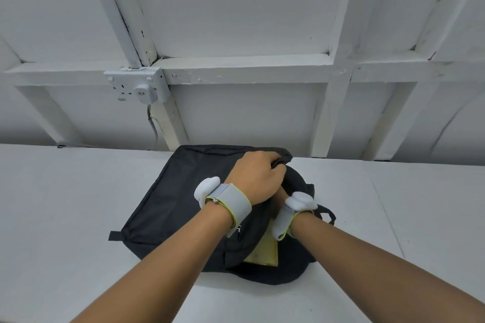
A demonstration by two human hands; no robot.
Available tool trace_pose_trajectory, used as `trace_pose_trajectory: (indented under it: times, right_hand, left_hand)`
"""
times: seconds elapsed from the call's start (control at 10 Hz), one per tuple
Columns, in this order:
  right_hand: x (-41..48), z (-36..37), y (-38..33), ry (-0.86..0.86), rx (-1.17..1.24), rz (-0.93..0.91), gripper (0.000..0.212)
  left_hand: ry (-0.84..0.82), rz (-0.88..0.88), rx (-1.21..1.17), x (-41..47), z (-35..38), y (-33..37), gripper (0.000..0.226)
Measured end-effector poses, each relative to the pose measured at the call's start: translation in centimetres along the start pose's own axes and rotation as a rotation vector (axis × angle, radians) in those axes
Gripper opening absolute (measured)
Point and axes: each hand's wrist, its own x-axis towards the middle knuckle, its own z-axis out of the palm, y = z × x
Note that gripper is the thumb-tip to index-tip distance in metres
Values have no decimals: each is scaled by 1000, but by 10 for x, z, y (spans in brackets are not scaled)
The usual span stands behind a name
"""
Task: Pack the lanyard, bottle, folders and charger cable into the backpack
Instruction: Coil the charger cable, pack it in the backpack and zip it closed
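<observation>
The white worktop (pixel 78 191) carries a black backpack (pixel 183 191), lying flat near the wall. It looks soft and floppy, so I'd hold it by the rim of its mouth. A stiff yellow folder (pixel 265 254) shows inside. The left hand (pixel 256 178) bunches the rim fabric. The right hand (pixel 279 196) reaches underneath, its fingers hidden, so I cannot tell its grip.

A plain workroom: white-painted framed wall (pixel 236 21), double socket (pixel 136 85), white table (pixel 65 204).

Black backpack (pixel 168 207); yellow folder (pixel 263 254) inside; grey wristbands (pixel 231 202), lime-edged; white table (pixel 65 204).
</observation>
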Motion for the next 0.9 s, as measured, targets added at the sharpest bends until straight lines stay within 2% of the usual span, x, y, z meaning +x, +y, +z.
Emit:
trace_pose_trajectory:
  times: [0.1, 0.2, 0.3, 0.4, 0.5, 0.6, 0.7, 0.8, 0.9]
  right_hand:
    - [-12, -51, 5, -422, -799, -357, 29]
    - [-19, -9, -3, -372, -68, 122, 69]
    - [-18, 18, 21, 54, 587, 271, 59]
    - [-22, 47, 48, 104, 484, -23, 52]
    - [-33, 71, 78, 138, 413, 73, 48]
    - [-37, 76, 95, 199, 733, 238, 27]
    - [-31, 78, 106, 185, 973, 368, 14]
    - [-23, 86, 110, 107, 1181, 368, 7]
    - [-12, 88, 122, 128, 1299, 380, 7]
  left_hand:
    - [-23, -28, 3, -3, 2, 0, 20]
    - [-38, -53, 8, -3, 3, -5, 29]
    - [-62, -65, -33, -2, 7, -11, 43]
    - [-105, -50, -72, 1, 19, -13, 47]
    - [-159, -27, -81, 8, 33, -11, 51]
    - [-237, -13, -64, 14, 45, -5, 56]
    - [-325, -18, -21, 14, 60, -3, 59]
    - [-513, -56, 94, 14, 81, -2, 77]
    - [-553, -101, 109, 21, 80, -3, 81]
